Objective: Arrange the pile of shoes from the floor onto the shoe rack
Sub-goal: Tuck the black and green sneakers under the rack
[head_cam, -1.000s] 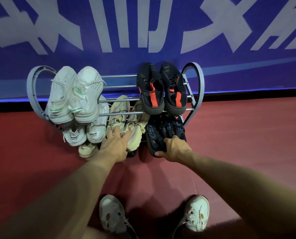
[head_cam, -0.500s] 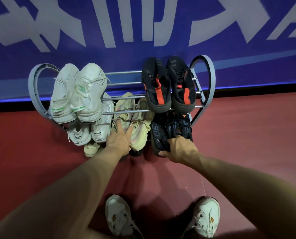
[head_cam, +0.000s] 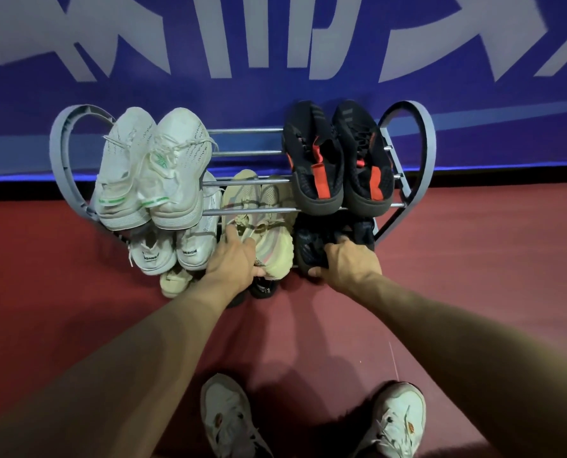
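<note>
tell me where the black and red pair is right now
In the head view, the black and red pair sits on the shoe rack's top tier at its right end, above the dark shoes.

Shoes (head_cam: 163,173) fill grey rack (head_cam: 424,153), perhaps fully.

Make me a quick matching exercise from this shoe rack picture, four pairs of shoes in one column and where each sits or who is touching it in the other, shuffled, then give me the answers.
Column one:
1. white shoes with green stripes
2. black shoes with red tabs
3. beige shoes
4. all-black shoes

Column two:
A. lower tier, right end, gripped by the right hand
B. top tier, left end
C. lower tier, middle, under the left hand
D. top tier, right end

Pairs: 1-B, 2-D, 3-C, 4-A
</note>
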Demonstrator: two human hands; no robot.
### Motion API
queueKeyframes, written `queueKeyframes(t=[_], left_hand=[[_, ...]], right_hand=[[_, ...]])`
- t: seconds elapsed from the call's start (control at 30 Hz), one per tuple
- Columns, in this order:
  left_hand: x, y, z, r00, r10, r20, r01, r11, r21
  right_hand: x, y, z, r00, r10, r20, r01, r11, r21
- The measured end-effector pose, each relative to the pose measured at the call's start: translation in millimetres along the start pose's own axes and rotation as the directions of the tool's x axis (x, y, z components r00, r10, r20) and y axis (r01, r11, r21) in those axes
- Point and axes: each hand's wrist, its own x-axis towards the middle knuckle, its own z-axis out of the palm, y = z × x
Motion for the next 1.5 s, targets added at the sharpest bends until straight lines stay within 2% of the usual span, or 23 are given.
queueKeyframes(t=[0.13,0.3,0.5,0.6,0.67,0.77,0.9,1.0,1.13,1.3,1.43,1.5], left_hand=[[1.0,10.0,4.5,1.0,-0.014,-0.028,0.012,0.999,-0.042],[2.2,11.5,5.4,0.999,-0.02,-0.04,0.016,0.995,-0.095],[1.3,12.2,2.2,0.991,0.006,-0.133,-0.025,0.989,-0.144],[3.7,15.7,4.5,0.985,0.023,-0.168,-0.046,0.989,-0.137],[7.1,19.8,4.8,0.987,-0.011,-0.158,-0.012,0.99,-0.139],[10.6,24.5,8.1,0.994,-0.033,-0.108,0.02,0.992,-0.122],[9.2,22.5,8.1,0.997,-0.039,-0.062,0.03,0.991,-0.13],[1.8,23.3,1.0,0.997,-0.037,-0.075,0.027,0.991,-0.131],[-25.2,14.2,3.2,0.985,-0.17,-0.004,0.17,0.983,-0.067],[-75.1,-16.6,-6.1,0.974,-0.211,0.078,0.212,0.977,-0.007],[-110.9,-55.9,-0.3,0.971,-0.183,0.152,0.178,0.983,0.045],[-115.4,-82.7,13.8,0.952,-0.216,0.219,0.201,0.976,0.087]], right_hand=[[6.9,2.0,3.2,0.996,0.084,-0.002,-0.083,0.992,0.096],[8.5,-5.6,10.2,0.996,0.09,-0.007,-0.088,0.989,0.122],[15.3,-3.4,6.5,0.989,0.129,-0.068,-0.115,0.977,0.179],[18.5,3.1,7.5,0.984,0.173,-0.041,-0.161,0.964,0.211],[19.2,7.9,10.0,0.982,0.191,-0.007,-0.184,0.954,0.237],[18.1,14.1,13.2,0.989,0.148,0.011,-0.145,0.952,0.269],[13.8,16.0,17.7,0.992,0.119,0.034,-0.123,0.965,0.233],[8.6,5.4,18.9,0.983,0.157,0.09,-0.169,0.974,0.149],[-9.3,-22.0,14.4,0.952,0.213,0.22,-0.212,0.977,-0.03],[-42.6,-61.9,-1.3,0.929,0.084,0.359,-0.061,0.995,-0.077],[-74.1,-95.2,-23.3,0.861,-0.164,0.481,0.204,0.979,-0.031],[-78.1,-109.6,-23.9,0.819,-0.281,0.5,0.322,0.947,0.005]])
